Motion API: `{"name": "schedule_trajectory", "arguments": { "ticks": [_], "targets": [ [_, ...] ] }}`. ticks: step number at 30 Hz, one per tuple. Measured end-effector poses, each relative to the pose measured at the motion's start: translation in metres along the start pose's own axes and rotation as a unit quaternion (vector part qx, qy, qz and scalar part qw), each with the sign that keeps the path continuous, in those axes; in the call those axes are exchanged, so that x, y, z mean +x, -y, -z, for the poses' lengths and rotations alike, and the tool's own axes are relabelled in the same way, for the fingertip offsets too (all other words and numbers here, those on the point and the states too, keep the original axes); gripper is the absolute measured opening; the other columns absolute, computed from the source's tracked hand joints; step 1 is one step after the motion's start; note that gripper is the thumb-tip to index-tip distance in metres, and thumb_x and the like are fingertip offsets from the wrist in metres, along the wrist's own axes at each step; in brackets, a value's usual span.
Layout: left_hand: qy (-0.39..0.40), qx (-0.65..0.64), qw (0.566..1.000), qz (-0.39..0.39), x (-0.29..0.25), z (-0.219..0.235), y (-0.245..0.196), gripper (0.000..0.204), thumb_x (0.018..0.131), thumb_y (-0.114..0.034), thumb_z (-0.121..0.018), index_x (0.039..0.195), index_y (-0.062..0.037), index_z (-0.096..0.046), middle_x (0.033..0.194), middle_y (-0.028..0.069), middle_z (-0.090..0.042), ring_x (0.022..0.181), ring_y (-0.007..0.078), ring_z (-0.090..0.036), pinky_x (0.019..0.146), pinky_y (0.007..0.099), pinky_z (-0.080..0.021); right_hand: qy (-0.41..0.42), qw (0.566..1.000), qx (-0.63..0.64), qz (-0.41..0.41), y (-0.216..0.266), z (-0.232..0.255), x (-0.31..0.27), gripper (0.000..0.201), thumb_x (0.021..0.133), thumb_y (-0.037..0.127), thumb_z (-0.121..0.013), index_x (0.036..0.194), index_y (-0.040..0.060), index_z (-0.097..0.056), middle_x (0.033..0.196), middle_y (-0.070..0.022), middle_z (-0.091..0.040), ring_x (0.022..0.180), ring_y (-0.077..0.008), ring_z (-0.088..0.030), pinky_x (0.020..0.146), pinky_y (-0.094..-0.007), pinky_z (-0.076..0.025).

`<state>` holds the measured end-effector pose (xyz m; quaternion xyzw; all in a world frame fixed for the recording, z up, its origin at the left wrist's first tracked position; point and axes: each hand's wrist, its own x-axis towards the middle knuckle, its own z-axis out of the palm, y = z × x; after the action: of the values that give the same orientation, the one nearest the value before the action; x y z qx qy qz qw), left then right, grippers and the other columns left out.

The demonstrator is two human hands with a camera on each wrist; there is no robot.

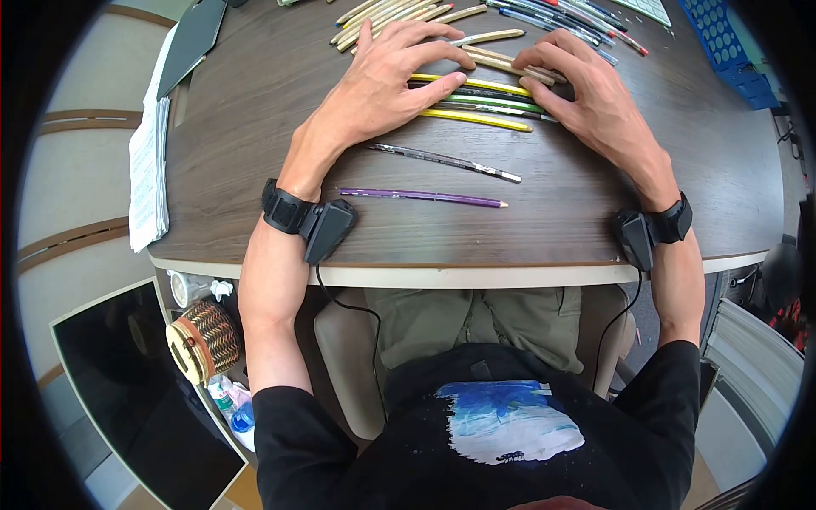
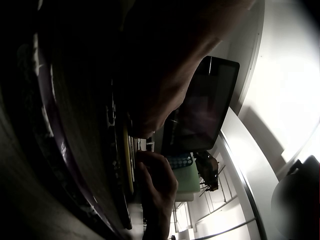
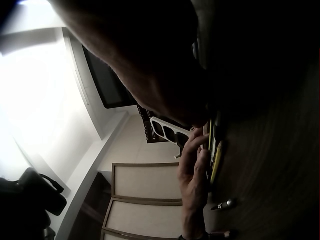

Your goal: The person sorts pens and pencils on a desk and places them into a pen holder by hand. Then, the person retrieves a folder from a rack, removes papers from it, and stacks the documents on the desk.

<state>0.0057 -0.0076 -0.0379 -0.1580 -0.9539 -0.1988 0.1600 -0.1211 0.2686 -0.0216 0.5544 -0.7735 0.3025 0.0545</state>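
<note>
In the head view, my left hand (image 1: 382,81) reaches over a row of coloured pencils, fingers spread and thumb lying across a yellow pencil (image 1: 497,87). My right hand (image 1: 595,98) is bent over the right ends of the same row, its thumb tip by the yellow pencil's end and its fingertips at bare-wood pencils (image 1: 493,59). Nearer me in the row lie a green pencil (image 1: 489,103) and another yellow pencil (image 1: 484,118). A dark speckled pencil (image 1: 450,161) and a purple pencil (image 1: 416,197) lie apart toward me. Both wrist views are dark.
Behind my left hand lies a heap of wood-coloured pencils (image 1: 382,21). Several pens (image 1: 569,21) are scattered at the back right. A blue perforated basket (image 1: 722,47) stands at the right edge, and a paper stack (image 1: 149,183) at the left.
</note>
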Motion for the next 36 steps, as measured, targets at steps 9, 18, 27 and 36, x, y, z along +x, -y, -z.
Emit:
{"name": "schedule_trajectory", "arguments": {
  "ticks": [9,18,27,36],
  "targets": [
    [-0.002,0.009,1.0,0.002,-0.0005,0.0,-0.0014,0.026,0.109,-0.036,-0.067,0.125,-0.0215,-0.08,0.152,0.0005,-0.065,0.149,0.0251,-0.051,0.129,0.0661,-0.016,0.001,1.0,0.004,-0.003,0.0014,0.0006,-0.0004,0.02,0.101,0.017,-0.074,0.116,0.0048,-0.073,0.107,-0.0092,-0.066,0.094,-0.0274,-0.067,0.085,-0.0429,-0.056],
    [-0.003,0.007,1.0,0.003,-0.0008,-0.0009,-0.0023,0.025,0.109,-0.035,-0.067,0.124,-0.0217,-0.08,0.152,0.0007,-0.064,0.147,0.0248,-0.052,0.13,0.0671,-0.014,0.009,1.0,0.006,-0.01,0.0007,0.0013,-0.0011,0.02,0.101,0.018,-0.074,0.117,0.0052,-0.073,0.108,-0.009,-0.066,0.096,-0.0275,-0.068,0.087,-0.0428,-0.056],
    [0.004,0.003,1.0,0.007,-0.0008,-0.0001,-0.0007,0.025,0.109,-0.035,-0.067,0.124,-0.0216,-0.08,0.152,0.0006,-0.065,0.148,0.0245,-0.053,0.13,0.0652,-0.015,0.011,1.0,0.011,-0.013,0.0018,0.001,0.0,0.02,0.102,0.019,-0.074,0.117,0.0055,-0.073,0.109,-0.009,-0.066,0.097,-0.0278,-0.068,0.087,-0.0431,-0.056],
    [0.002,0.003,1.0,0.004,-0.0004,-0.0005,0.0002,0.025,0.11,-0.036,-0.066,0.125,-0.0222,-0.08,0.153,0.0005,-0.064,0.149,0.0255,-0.052,0.129,0.0705,-0.012,0.012,1.0,0.009,-0.015,0.0015,0.0013,0.0005,0.021,0.102,0.019,-0.074,0.117,0.0057,-0.073,0.108,-0.0089,-0.066,0.096,-0.028,-0.068,0.087,-0.0433,-0.056]
  ]
}}
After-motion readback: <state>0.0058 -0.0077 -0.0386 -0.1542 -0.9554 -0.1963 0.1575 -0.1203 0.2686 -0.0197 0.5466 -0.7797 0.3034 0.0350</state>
